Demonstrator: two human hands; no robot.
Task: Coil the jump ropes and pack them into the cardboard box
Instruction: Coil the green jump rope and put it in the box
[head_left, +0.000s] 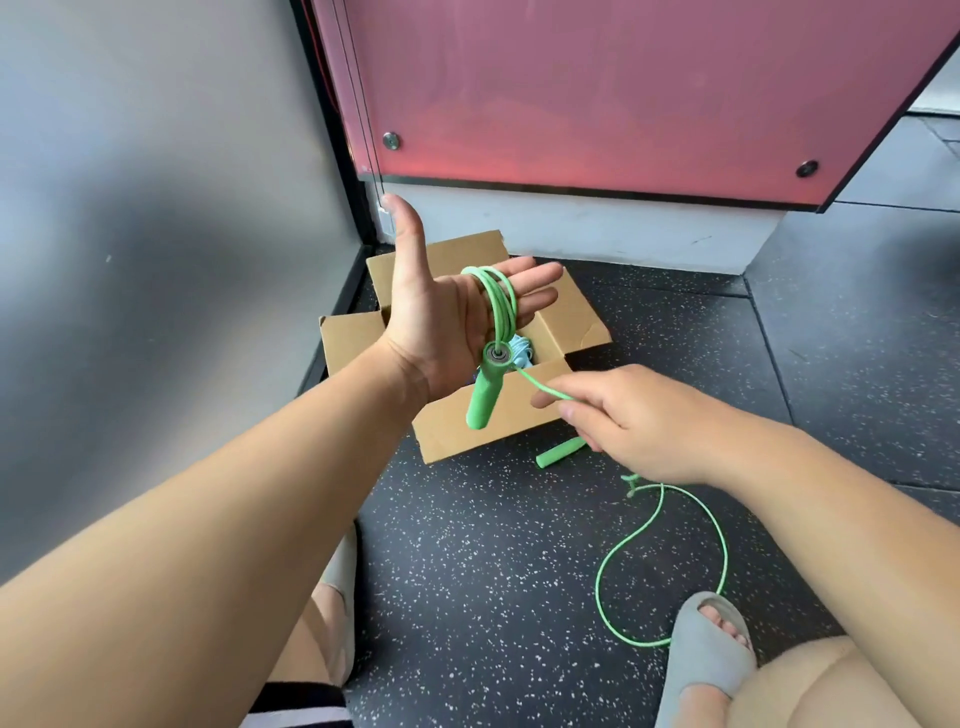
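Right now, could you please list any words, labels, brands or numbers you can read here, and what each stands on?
None can be read: no text shows anywhere.
The cardboard box is plain, the green jump rope handle bears no visible mark, and the pink panel is blank.

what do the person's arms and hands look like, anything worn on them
The left arm and right arm are bare, no sleeves in view. The left hand and right hand wear no gloves, rings, watch or bands that show.
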